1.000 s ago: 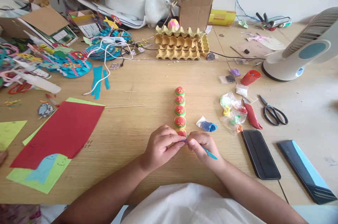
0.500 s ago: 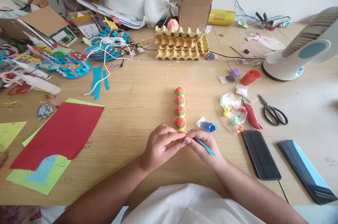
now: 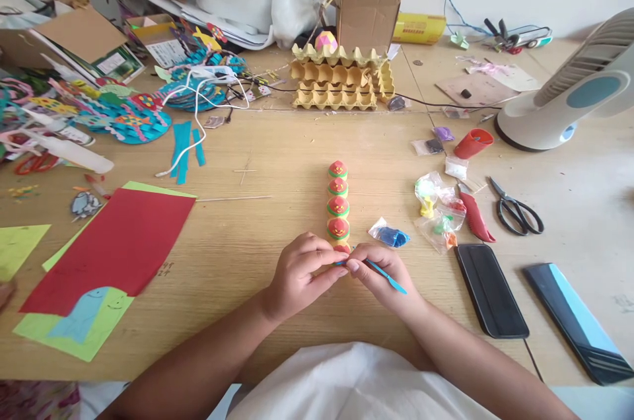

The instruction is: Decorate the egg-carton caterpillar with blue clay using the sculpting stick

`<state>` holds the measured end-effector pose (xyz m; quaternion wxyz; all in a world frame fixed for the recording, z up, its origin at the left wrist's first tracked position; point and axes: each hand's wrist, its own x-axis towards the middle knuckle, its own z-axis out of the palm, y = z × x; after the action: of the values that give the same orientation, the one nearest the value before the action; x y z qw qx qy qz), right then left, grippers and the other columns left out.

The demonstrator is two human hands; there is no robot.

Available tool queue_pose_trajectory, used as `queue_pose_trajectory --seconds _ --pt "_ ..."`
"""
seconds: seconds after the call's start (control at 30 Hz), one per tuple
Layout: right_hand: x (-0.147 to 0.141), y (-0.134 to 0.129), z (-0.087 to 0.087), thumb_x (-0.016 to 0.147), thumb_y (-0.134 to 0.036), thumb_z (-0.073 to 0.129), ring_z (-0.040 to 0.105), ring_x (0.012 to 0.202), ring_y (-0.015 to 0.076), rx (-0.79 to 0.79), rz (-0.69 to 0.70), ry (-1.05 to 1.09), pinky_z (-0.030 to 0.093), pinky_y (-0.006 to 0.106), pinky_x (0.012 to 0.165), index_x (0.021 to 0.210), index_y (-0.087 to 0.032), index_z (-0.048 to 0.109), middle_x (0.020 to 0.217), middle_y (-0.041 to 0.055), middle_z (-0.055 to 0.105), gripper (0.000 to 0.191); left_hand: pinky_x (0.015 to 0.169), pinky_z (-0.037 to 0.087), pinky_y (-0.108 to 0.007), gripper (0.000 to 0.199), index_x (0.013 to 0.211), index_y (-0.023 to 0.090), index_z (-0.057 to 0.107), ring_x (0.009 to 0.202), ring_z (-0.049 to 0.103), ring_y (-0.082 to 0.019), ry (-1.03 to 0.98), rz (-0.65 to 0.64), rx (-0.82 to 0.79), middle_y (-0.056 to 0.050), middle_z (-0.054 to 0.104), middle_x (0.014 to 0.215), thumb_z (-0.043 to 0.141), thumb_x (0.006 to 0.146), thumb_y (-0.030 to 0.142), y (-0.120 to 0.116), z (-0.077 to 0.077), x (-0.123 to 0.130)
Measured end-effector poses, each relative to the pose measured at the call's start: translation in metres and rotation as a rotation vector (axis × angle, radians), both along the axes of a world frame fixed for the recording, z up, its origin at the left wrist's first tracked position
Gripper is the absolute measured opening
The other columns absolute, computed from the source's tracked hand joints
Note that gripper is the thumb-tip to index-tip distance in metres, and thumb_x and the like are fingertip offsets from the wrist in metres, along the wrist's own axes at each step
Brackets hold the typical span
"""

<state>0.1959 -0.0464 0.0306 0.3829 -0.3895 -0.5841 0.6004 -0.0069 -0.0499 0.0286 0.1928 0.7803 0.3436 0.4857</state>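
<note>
Shirt (image 3: 356,377) ran off bottom edge. Right hand (image 3: 379,282) pinched blue tool (image 3: 391,279); tool's tip was hard to see. Left hand (image 3: 303,271) had thumb and finger nearly meeting at tiny blue bit (image 3: 340,263); could not tell if they gripped it. Other person's hand (image 3: 4,293), at left edge, was mostly cut off. Row of red-green heads (image 3: 338,207) stood just past left hand, which partly hid its near end. Blue clay (image 3: 395,237) lay right of row. Fan (image 3: 559,109) ran off right edge. Egg trays (image 3: 337,100) hid brown box's (image 3: 369,17) bottom.
</note>
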Motion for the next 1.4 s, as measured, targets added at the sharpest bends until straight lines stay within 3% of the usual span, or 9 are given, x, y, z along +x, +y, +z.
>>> queue_pose_trajectory --seconds 0.37,0.53,0.67,0.9,1.1,1.4 --pt "0.0005 0.0015 0.0036 0.093 -0.05 0.072 0.056 0.066 0.0134 0.005 0.001 -0.003 0.046 0.025 0.063 0.079 -0.017 0.072 0.071 0.002 0.066 0.036 0.073 0.053 -0.027 0.017 0.102 0.02 0.075 0.077 0.063 -0.012 -0.014 0.022 -0.004 -0.001 0.072 0.085 0.078 0.088 0.01 0.0004 -0.0006 -0.0004" --pt "0.002 0.0002 0.0019 0.098 -0.058 0.061 0.058 0.069 0.0151 -0.013 -0.008 -0.043 0.048 0.027 0.067 0.074 -0.018 0.069 0.071 0.003 0.065 0.047 0.071 0.052 -0.027 0.016 0.099 0.02 0.074 0.074 0.063 -0.012 -0.033 0.03 -0.005 -0.001 0.071 0.083 0.077 0.088 0.009 0.0004 -0.0007 -0.0004" --pt "0.0015 0.0002 0.0021 0.1 -0.057 0.057 0.06 0.071 0.0159 -0.002 -0.025 -0.065 0.049 0.028 0.069 0.081 -0.018 0.073 0.072 0.0036 0.067 0.047 0.071 0.052 -0.027 0.017 0.099 0.019 0.074 0.073 0.062 -0.012 -0.033 0.037 0.004 -0.001 0.07 0.082 0.077 0.087 0.007 -0.0003 0.0 -0.0013" --pt "-0.0007 -0.0007 0.0004 0.089 -0.054 0.074 0.054 0.065 0.0131 -0.048 -0.018 -0.007 0.046 0.025 0.062 0.087 -0.018 0.073 0.074 0.0016 0.066 0.036 0.071 0.052 -0.027 0.017 0.101 0.021 0.075 0.075 0.062 -0.012 -0.008 0.037 0.016 -0.001 0.071 0.084 0.075 0.089 0.008 -0.0002 -0.0001 -0.0015" --pt "0.0002 0.0004 0.0043 0.091 -0.057 0.07 0.051 0.063 0.0133 -0.039 -0.039 -0.05 0.043 0.025 0.059 0.076 -0.019 0.068 0.069 0.0017 0.063 0.042 0.077 0.057 -0.028 0.026 0.119 0.023 0.073 0.082 0.067 -0.015 0.022 0.044 -0.009 -0.003 0.074 0.095 0.076 0.093 0.023 0.0005 -0.0012 -0.0026" --pt "-0.0009 0.0001 0.005 0.092 -0.057 0.069 0.049 0.062 0.0133 -0.013 -0.023 -0.044 0.041 0.025 0.057 0.073 -0.019 0.067 0.067 0.0013 0.061 0.042 0.074 0.057 -0.027 0.018 0.107 0.021 0.075 0.078 0.068 -0.014 -0.026 0.028 -0.03 -0.003 0.075 0.09 0.077 0.09 0.016 0.0011 0.0005 -0.0002"
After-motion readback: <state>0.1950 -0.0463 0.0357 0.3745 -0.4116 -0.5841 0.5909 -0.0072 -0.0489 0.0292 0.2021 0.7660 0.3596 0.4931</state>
